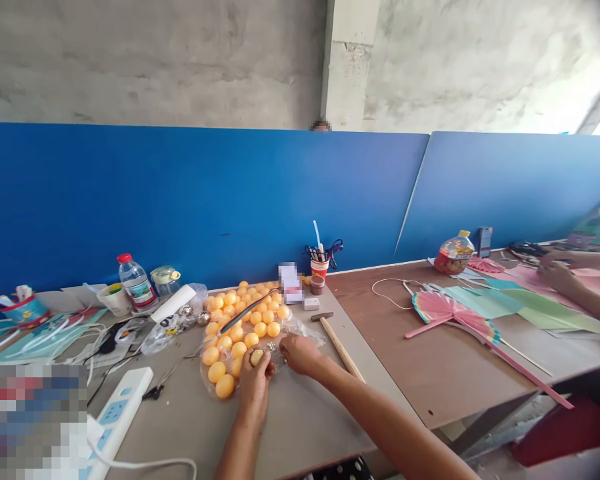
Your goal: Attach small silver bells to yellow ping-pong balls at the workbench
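My left hand (254, 380) is closed around a pale yellow ball (257, 358), whose top shows between thumb and fingers. Just to its right, my right hand (301, 354) is closed with its fingertips turned down; what they pinch is hidden. A few small shiny silver beads (271, 347) show between the two hands. Many orange ping-pong balls (239, 350) lie spread on a clear plastic bag (215, 395) right behind and left of my hands. A dark, thin curved strip (247, 311) rests across the balls.
A hammer (341, 348) lies right of my hands. Behind stand a cup of pens (319, 268), a small brown jar (317, 287) and a small box (311, 305). Leftward are a power strip (120, 420), cables and a water bottle (136, 283). A pink paper fan (450, 310) lies near another person's hands (555, 270).
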`<state>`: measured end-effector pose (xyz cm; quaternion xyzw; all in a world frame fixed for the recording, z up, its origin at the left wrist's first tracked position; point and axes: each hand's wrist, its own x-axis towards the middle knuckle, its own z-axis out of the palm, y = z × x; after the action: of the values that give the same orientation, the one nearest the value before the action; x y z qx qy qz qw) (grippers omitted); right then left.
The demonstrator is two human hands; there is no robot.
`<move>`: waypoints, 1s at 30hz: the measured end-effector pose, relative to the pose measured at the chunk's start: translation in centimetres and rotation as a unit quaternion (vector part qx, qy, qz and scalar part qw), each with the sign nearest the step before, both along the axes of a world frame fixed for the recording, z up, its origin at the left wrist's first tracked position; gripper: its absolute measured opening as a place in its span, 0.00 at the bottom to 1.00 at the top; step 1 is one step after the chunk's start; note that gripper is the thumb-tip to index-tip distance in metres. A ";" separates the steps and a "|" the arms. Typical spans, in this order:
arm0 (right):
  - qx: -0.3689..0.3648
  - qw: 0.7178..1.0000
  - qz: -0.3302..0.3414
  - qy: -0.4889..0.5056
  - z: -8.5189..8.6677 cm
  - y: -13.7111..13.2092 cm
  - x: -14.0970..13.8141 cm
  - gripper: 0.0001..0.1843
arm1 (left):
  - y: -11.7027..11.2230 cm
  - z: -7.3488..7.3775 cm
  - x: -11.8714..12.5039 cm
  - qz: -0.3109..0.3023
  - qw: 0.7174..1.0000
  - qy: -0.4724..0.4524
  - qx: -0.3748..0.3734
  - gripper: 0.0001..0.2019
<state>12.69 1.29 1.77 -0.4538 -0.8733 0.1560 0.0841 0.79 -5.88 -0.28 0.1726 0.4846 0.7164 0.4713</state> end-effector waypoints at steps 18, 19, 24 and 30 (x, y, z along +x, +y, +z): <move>0.067 0.986 -0.012 0.151 -2.0 0.2 -2.5 0.09 | -0.1 -0.1 0.0 -0.005 1.000 -0.001 -0.016 0.25; 0.068 0.988 0.007 0.136 -2.1 0.0 -2.5 0.09 | -0.1 -0.1 0.0 -0.003 1.000 0.002 -0.016 0.25; 0.059 0.995 0.044 0.068 -2.0 -0.2 -2.9 0.09 | 0.0 -0.3 -0.3 -0.006 0.999 0.009 -0.034 0.26; 0.010 0.997 0.041 0.057 -0.9 -0.1 -2.9 0.10 | 0.2 -0.9 -0.9 -0.007 0.999 -0.008 -0.044 0.26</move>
<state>9.80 1.23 0.88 -0.4069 -0.8865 0.1765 0.1318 -0.07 -5.64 -1.22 0.1496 0.5108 0.6926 0.4868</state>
